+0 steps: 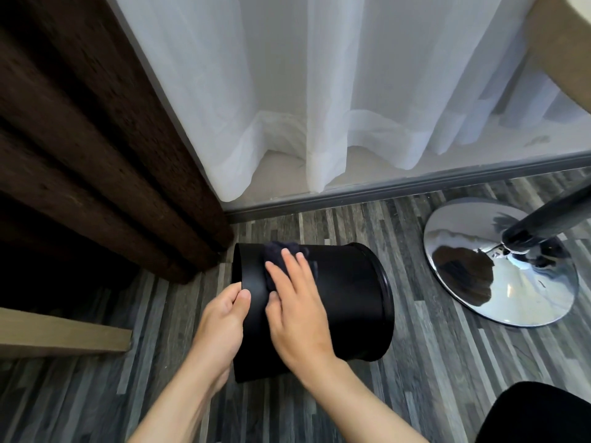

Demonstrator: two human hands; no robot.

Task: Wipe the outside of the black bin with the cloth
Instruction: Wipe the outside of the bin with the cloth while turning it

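The round black bin (348, 302) lies on its side on the grey striped floor, one end towards the left. My left hand (224, 318) grips that left rim, thumb on the outer wall. A dark cloth (281, 251) lies over the top of the bin's side near the same end. My right hand (297, 311) lies flat on the cloth with fingers spread, pressing it against the bin's outer wall. Most of the cloth is hidden under that hand.
A chrome disc base (499, 266) with a dark pole stands to the right of the bin. Brown heavy curtain (96, 139) hangs at left, white sheer curtain (319, 91) behind. A wooden board edge (64, 334) juts in at lower left.
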